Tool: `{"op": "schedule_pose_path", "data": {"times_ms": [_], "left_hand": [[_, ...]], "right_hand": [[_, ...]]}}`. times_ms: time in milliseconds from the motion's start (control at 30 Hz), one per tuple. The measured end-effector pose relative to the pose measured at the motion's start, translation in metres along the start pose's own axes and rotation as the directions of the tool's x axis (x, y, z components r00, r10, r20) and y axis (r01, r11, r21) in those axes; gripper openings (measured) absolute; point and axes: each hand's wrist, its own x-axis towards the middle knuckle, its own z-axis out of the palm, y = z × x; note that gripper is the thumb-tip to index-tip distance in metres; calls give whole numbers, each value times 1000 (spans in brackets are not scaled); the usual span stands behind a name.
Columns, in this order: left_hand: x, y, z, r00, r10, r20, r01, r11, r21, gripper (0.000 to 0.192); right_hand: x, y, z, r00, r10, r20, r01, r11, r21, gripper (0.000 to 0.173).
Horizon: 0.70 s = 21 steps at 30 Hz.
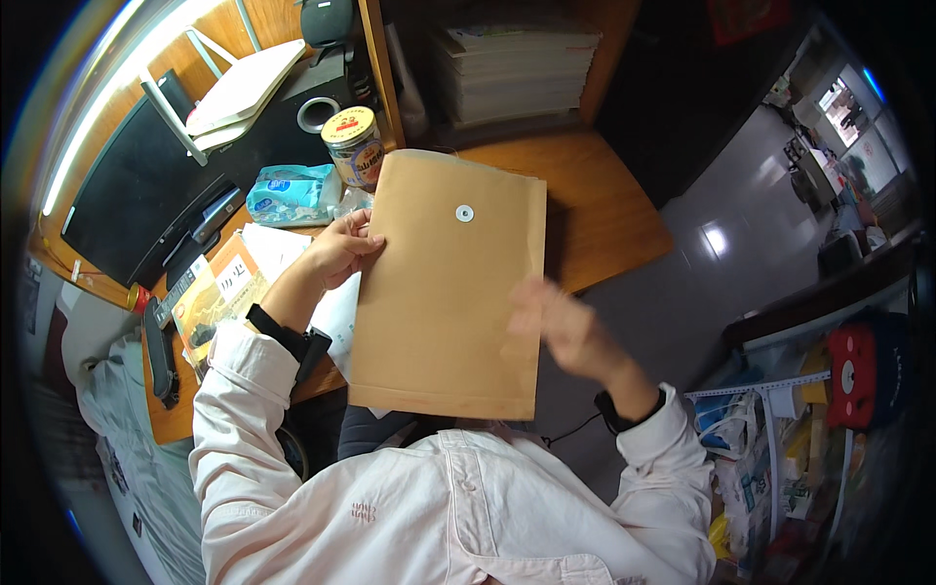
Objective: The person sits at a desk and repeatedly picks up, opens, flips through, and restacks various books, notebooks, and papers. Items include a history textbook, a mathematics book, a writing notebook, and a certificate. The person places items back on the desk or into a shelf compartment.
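Observation:
A brown kraft paper document envelope (446, 314) with a round white button (464, 213) near its top is held up in front of my chest. My left hand (344, 248) grips its left edge, thumb on the front face and fingers behind. Blurred by motion, my right hand (556, 322) is at the envelope's lower right edge; whether it grips the paper cannot be told. Loose white papers (338, 314) and a book with an orange and yellow cover (232, 281) lie on the wooden desk beside my left forearm.
A blue tissue pack (292, 194) and a lidded plastic jar (354, 146) stand behind the envelope. Farther left are a monitor (146, 183), a white router (245, 88) and a black case (161, 351). Stacked paper (519, 77) fills a shelf; a cluttered rack (775, 439) stands at right.

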Motion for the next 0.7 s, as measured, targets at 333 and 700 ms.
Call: {"op": "schedule_pose_path", "data": {"times_ms": [333, 700], "left_hand": [[-31, 14, 25, 971, 150, 184, -183, 967, 176, 44], [-38, 50, 38, 799, 504, 328, -586, 775, 237, 16]], "right_hand": [[85, 63, -39, 730, 671, -131, -205, 397, 895, 20], [87, 34, -58, 845, 531, -63, -248, 494, 833, 19]]}}
